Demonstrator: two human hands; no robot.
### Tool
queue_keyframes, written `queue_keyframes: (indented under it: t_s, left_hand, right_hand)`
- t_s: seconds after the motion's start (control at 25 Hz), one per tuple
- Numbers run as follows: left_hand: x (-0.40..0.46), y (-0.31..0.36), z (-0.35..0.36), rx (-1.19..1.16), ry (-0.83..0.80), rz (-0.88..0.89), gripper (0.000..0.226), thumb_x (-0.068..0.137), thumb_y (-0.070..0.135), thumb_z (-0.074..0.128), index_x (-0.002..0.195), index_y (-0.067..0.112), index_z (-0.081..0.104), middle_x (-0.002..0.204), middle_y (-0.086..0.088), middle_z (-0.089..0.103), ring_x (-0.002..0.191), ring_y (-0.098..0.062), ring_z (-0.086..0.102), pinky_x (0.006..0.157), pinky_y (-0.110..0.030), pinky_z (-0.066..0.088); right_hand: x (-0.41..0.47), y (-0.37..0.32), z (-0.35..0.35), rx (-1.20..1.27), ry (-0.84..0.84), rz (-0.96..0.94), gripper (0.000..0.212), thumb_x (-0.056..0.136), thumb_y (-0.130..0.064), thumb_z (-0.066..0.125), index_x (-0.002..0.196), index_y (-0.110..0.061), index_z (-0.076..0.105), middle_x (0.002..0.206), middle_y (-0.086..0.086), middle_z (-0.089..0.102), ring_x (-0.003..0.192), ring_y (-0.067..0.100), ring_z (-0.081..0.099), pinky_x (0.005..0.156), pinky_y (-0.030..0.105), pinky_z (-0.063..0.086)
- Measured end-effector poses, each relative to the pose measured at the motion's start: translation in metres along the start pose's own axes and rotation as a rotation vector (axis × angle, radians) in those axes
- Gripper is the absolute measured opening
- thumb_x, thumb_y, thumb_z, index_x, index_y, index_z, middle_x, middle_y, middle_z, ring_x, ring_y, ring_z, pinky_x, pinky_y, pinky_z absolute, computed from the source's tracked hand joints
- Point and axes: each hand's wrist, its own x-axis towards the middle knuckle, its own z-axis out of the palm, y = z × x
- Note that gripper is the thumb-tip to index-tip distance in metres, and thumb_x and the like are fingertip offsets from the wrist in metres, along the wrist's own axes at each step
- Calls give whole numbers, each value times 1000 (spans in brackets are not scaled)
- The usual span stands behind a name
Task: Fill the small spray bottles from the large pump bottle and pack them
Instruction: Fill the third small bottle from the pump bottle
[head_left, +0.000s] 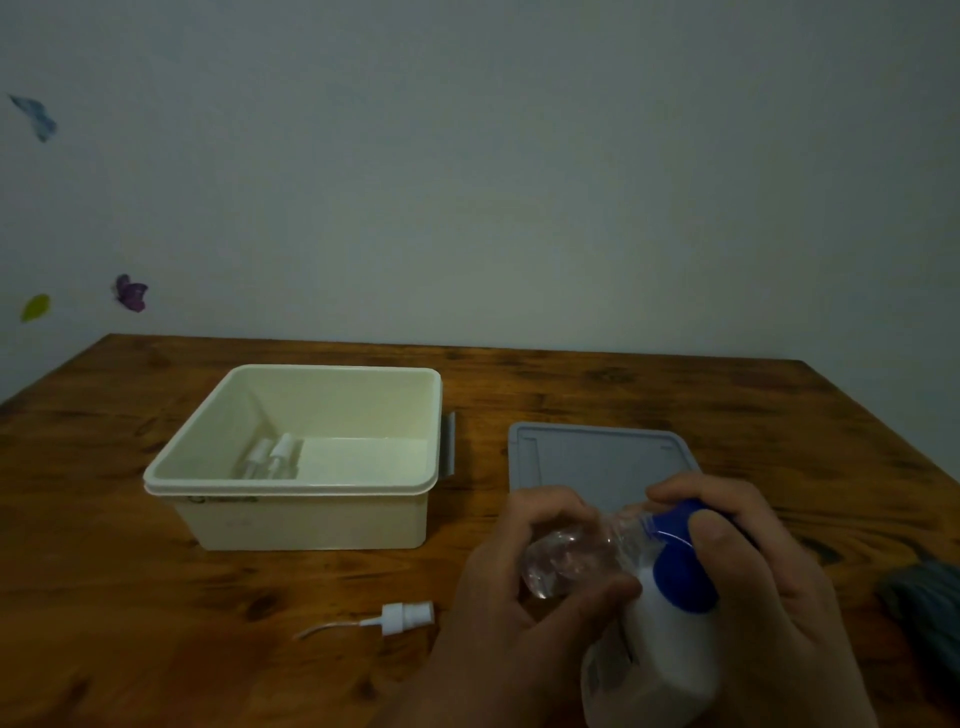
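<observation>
My left hand (514, 582) grips a small clear spray bottle (566, 558), tilted on its side with its open neck against the blue pump head (675, 551) of a large white pump bottle (660, 660). My right hand (748, 582) lies over the blue pump head, fingers closed on it. The small bottle's white spray cap (400, 617) with its thin tube lies on the table to the left of my hands. Two small capped spray bottles (272, 457) lie inside the cream box (291, 486) at its left side.
The grey lid (597, 457) of the box lies flat on the wooden table (156, 597), just behind my hands. A white sheet or tray (363, 457) sits in the box bottom. A dark grey cloth (924, 597) lies at the right edge.
</observation>
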Motion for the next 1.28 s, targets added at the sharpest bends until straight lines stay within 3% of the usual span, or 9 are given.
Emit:
queue_keyframes:
  t_s: [0.16, 0.36, 0.52, 0.6, 0.72, 0.88, 0.96, 1.2, 1.28]
  left_hand:
    - [-2, -2, -2, 0, -15, -2, 39, 65, 40, 71, 96, 54, 53, 106, 28, 59, 95, 3, 61, 73, -12, 51]
    - [-1, 1, 0, -15, 18, -27, 45, 66, 24, 77, 92, 54, 55, 104, 28, 60, 93, 3, 62, 73, -12, 51]
    - [-1, 0, 2, -12, 34, -28, 51, 69, 20, 80, 91, 57, 54, 105, 29, 59, 94, 3, 62, 72, -12, 52]
    - [-2, 1, 2, -22, 34, -22, 51, 67, 20, 82, 90, 56, 55, 104, 27, 60, 96, 2, 62, 72, -12, 52]
    - [-2, 0, 1, -25, 42, -19, 45, 63, 30, 81, 92, 55, 55, 104, 24, 61, 94, 0, 63, 71, -13, 52]
    - [-4, -1, 0, -27, 27, -63, 49, 68, 16, 83, 89, 52, 56, 101, 25, 62, 89, 3, 64, 67, -10, 51]
    - [-2, 0, 1, -21, 18, -43, 46, 60, 31, 81, 90, 54, 56, 100, 26, 64, 87, 2, 66, 67, -11, 52]
    - [4, -1, 0, 22, 22, 45, 44, 59, 41, 76, 94, 58, 56, 102, 27, 63, 90, 2, 65, 70, -11, 51]
    - [3, -1, 0, 15, 12, 30, 44, 60, 39, 76, 95, 56, 56, 104, 25, 63, 91, 0, 65, 71, -13, 52]
  right_hand:
    - [-3, 4, 3, 54, -3, -4, 26, 70, -51, 45, 83, -37, 63, 92, -21, 69, 75, -3, 65, 61, 9, 49]
    - [-1, 1, 1, 18, 6, 17, 30, 69, -54, 44, 86, -39, 63, 91, -14, 66, 72, 4, 62, 59, 10, 46]
    - [-2, -3, 0, 6, -23, 27, 44, 66, -73, 46, 95, -44, 60, 93, -12, 64, 71, 11, 62, 55, 15, 46]
    - [-3, -4, 0, 7, -3, 25, 50, 64, -78, 45, 96, -42, 60, 92, -12, 64, 67, 9, 62, 53, 11, 45]
    - [-1, -2, 4, 41, 29, -9, 41, 67, -69, 49, 90, -37, 62, 88, -15, 66, 66, 4, 62, 53, 7, 45]
    - [-5, 5, 4, 88, 12, -12, 29, 71, -52, 50, 86, -32, 64, 90, -15, 71, 75, 1, 67, 61, 10, 50]
    - [-4, 4, 3, 105, 33, 7, 30, 68, -51, 48, 86, -34, 64, 89, -17, 70, 75, -1, 66, 60, 6, 48]
    - [2, -2, 1, 69, 49, -5, 44, 61, -77, 50, 86, -43, 65, 91, -26, 67, 79, -9, 62, 63, -1, 43]
    - [2, -1, 3, 116, 73, 11, 42, 62, -74, 53, 85, -41, 66, 90, -22, 69, 77, -6, 64, 63, 2, 45]
